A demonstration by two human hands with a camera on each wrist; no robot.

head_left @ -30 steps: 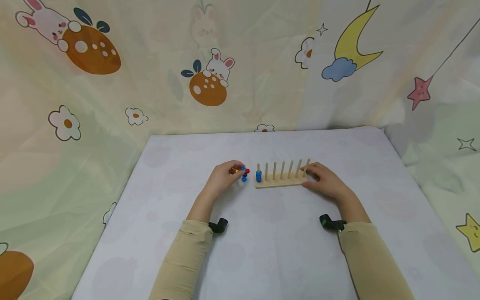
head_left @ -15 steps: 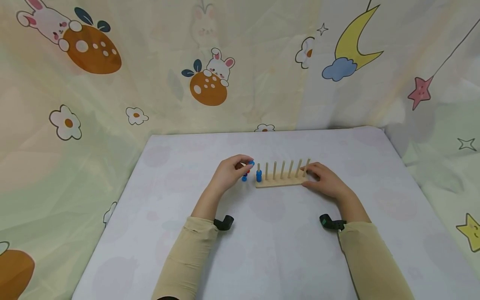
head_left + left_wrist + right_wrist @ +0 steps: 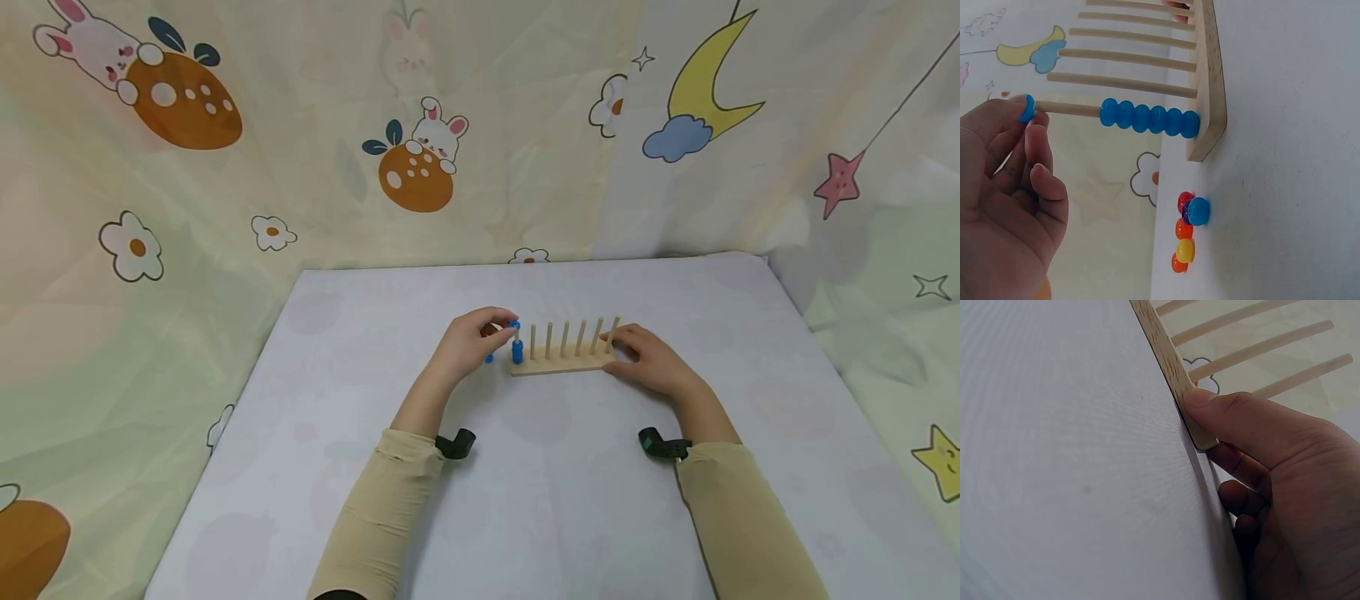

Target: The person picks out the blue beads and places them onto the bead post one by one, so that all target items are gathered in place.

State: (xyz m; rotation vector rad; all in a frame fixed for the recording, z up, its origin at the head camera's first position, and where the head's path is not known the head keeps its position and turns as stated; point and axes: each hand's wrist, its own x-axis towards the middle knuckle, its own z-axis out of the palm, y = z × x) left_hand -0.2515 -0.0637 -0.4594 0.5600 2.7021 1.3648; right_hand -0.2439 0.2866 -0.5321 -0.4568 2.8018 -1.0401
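Note:
My left hand pinches a blue bead between thumb and finger, at the tip of the leftmost peg of a wooden peg board. In the left wrist view the bead meets the peg's end; whether the peg has entered its hole cannot be told. Lower on that peg sits a stack of several blue beads, down against the base. The other pegs stand bare. My right hand grips the board's right end, with the thumb on the front edge and the fingers behind, partly hidden.
Left of the board, several loose beads lie on the white-covered table, among them a blue bead, a yellow bead and an orange bead. My left hand mostly hides them in the head view. A patterned cloth hangs behind the table.
My left hand has lifted a blue bead from the loose group and moved it right to the leftmost peg's tip. The right hand and the board have stayed put.

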